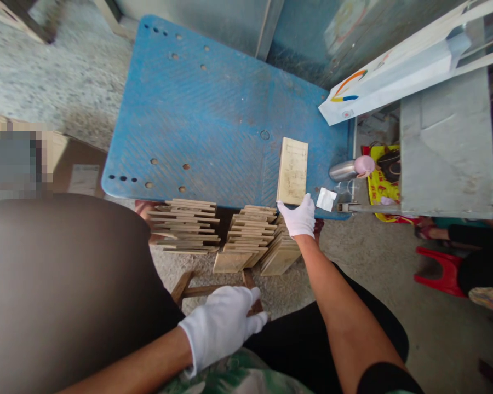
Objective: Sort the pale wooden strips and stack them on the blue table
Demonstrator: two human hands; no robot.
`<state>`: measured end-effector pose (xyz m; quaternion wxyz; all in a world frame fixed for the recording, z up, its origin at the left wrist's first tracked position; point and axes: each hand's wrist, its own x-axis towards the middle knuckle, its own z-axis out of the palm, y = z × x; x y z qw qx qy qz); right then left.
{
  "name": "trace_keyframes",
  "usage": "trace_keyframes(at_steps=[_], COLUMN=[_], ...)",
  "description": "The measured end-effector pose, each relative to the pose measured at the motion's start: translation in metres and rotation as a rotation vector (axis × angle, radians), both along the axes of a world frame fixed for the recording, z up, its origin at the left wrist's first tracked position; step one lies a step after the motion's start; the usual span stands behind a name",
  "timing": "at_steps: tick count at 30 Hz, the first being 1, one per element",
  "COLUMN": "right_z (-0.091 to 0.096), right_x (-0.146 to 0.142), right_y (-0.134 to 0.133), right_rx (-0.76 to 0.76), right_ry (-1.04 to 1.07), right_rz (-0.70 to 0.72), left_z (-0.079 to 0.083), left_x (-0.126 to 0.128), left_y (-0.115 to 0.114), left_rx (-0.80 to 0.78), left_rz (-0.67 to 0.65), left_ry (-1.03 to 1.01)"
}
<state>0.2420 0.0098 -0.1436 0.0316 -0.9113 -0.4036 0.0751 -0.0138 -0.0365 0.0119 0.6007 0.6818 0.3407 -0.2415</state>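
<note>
The thumb and fingers of the right hand [299,219], in a white glove, were set wide across the near end of a pale wooden board [293,172], the thumb at its near left corner and the fingers at its near right corner; whether they gripped it or only touched it could not be told. The board lay flat on the blue table [222,109], right of the middle, its near end close to the near edge and its length running toward the far edge. It may have been several boards, one on another.

The left hand [224,325], gloved too, hung over the lap with nothing visible in it, its thumb and forefinger a little apart.

Just beside the board, at the table's near right corner, lay a white packet [326,199]. Farther up, by the right edge, was a steel bottle [343,171] with a pink lid [365,165]. A white bag [378,82] reached over the far right corner.

Below the near edge, three rows of similar boards [250,232] sat between the table and the person. Beyond the right edge were a grey cabinet [447,148] and a red stool [439,271].
</note>
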Motion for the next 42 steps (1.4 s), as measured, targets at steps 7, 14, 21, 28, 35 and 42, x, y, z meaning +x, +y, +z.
trace_keyframes(at_steps=[7,14,21,28,35,42], right_z=[-0.01,0.003,0.033,0.058,0.043,0.025], right_x=[-0.001,0.008,0.021,0.019,-0.005,-0.001], right_y=[0.044,0.065,0.063,-0.003,-0.079,-0.065], right_rx=[-0.201,-0.377,-0.38,-0.367,-0.402,-0.41], right_ry=[-0.003,0.087,0.095,0.079,0.046,0.1], right_rz=[-0.011,-0.081,-0.008,0.002,-0.056,-0.073], left_z=[-0.012,-0.015,-0.014,-0.009,0.001,-0.004], left_x=[-0.004,-0.005,-0.004,-0.003,0.001,-0.001], left_y=[-0.01,-0.01,-0.011,-0.01,-0.003,-0.007], left_rx=[-0.028,-0.052,-0.042,-0.019,0.022,0.034], left_rz=[0.093,0.135,0.129,0.122,0.005,-0.007], left_ry=[0.028,0.013,0.002,-0.041,0.009,0.016])
